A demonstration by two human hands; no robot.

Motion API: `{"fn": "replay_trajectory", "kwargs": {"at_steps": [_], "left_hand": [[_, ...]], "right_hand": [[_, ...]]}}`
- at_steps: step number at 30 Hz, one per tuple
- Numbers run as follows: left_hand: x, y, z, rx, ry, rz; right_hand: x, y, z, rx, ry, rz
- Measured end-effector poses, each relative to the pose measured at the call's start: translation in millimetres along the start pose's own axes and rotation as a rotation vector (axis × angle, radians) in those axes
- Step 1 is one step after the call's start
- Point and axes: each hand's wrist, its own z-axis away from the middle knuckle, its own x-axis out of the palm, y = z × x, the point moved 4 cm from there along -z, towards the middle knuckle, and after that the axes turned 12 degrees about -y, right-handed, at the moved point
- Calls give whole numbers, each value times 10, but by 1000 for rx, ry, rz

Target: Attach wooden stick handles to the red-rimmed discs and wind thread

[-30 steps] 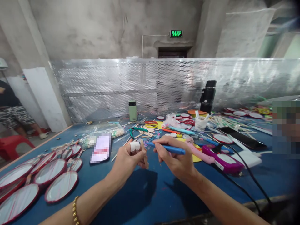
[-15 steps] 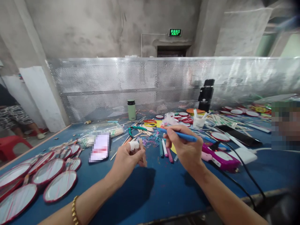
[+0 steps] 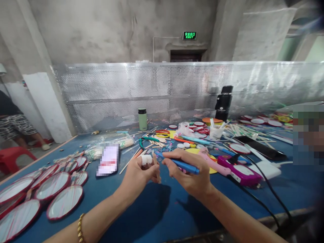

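Note:
My left hand (image 3: 138, 175), with white tape wrapped around one finger, pinches a thin, flat wooden stick (image 3: 158, 175) held roughly upright. A blue marker (image 3: 186, 166) lies in the grip of my right hand (image 3: 194, 173), its tip end pointing left and close to the stick. Whether tip and stick touch cannot be made out. Both hands hover over the near middle of the blue table (image 3: 141, 216). Behind them lie teal-handled pliers (image 3: 141, 142) and loose wooden sticks (image 3: 159, 143). Several markers behind my right hand are mostly hidden.
Red-rimmed round discs (image 3: 65, 201) cover the left side. A phone (image 3: 108, 160) lies near my left hand. On the right are a purple-and-pink corded tool (image 3: 240, 172), black cables and a dark phone (image 3: 260, 146). A green bottle (image 3: 142, 119) and black flask (image 3: 223, 103) stand behind.
My right hand has moved down and left with the blue marker, bringing it close to the stick. My left hand has barely shifted and still pinches the stick.

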Motion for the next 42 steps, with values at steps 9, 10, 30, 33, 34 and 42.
{"fn": "replay_trajectory", "kwargs": {"at_steps": [9,10,30,33,34,42], "left_hand": [[16,27,-11,0,29,37],[15,29,-10,-1,34,34],[17,44,11,37,54,-61],[24,50,20,44,45,-76],[26,53,22,41,46,-77],[28,63,20,44,43,-74]], "right_hand": [[-3,33,19,58,6,13],[1,33,17,52,2,21],[23,79,33,51,-38,38],[27,86,37,54,-47,35],[28,87,39,56,-48,33],[33,87,49,50,-49,33]]}}
